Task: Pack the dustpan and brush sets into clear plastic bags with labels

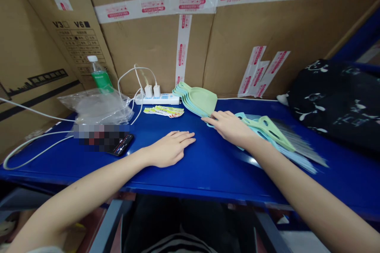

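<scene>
On the blue tabletop (pixel 204 166) my left hand (pixel 168 150) lies flat, palm down, with its fingers stretched out and nothing in them. My right hand (pixel 230 125) reaches to the near edge of a stack of dustpans, its fingers extended; I cannot tell whether they touch it. The stack has a pale green dustpan (pixel 204 99) on top and light blue ones beneath. To the right, partly behind my right wrist and forearm, lie small hand brooms: a green broom (pixel 277 132) over light blue ones, with bristles (pixel 305 146) pointing right.
A white power strip (pixel 163 99) with two plugged chargers stands along the cardboard wall (pixel 154 47). Nearby are printed slips (pixel 164 111), a phone (pixel 123 144), a crumpled plastic bag (pixel 97 106), a bottle (pixel 101 77) and white cables. A black patterned bag (pixel 335 99) sits at right.
</scene>
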Available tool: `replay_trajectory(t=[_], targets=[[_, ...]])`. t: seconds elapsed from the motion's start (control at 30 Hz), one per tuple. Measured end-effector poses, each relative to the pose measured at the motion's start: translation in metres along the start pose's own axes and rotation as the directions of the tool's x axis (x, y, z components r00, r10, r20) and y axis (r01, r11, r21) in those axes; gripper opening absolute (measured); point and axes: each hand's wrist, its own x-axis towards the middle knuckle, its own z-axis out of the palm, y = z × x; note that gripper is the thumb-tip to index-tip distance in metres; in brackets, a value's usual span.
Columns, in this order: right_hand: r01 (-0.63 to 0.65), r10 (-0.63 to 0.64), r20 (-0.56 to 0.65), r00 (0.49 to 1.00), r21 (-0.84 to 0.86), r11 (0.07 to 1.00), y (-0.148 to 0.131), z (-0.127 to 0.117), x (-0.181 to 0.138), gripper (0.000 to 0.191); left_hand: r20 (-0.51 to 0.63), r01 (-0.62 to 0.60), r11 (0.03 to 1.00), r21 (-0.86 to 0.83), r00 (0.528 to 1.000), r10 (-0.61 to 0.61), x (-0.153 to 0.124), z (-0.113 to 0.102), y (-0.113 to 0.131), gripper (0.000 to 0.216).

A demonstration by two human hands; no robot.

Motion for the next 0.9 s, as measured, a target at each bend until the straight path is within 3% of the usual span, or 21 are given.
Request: replay_trajectory(t=[0.6, 0.9], targets=[[-0.020, 0.019, -0.024, 1.000, -0.023, 1.000, -0.0004, -0.0018, -0.0003, 0.057, -0.011, 0.001, 1.000, -0.010, 1.000, -0.001, -0.0006, 0.0009, -0.0010, 0.050], [-0.007, 0.007, -0.008, 1.000, 0.000, 1.000, 0.0016, 0.0013, -0.0008, 0.053, -0.013, 0.002, 1.000, -0.010, 1.000, -0.002, -0.0002, 0.0018, -0.0012, 0.050]])
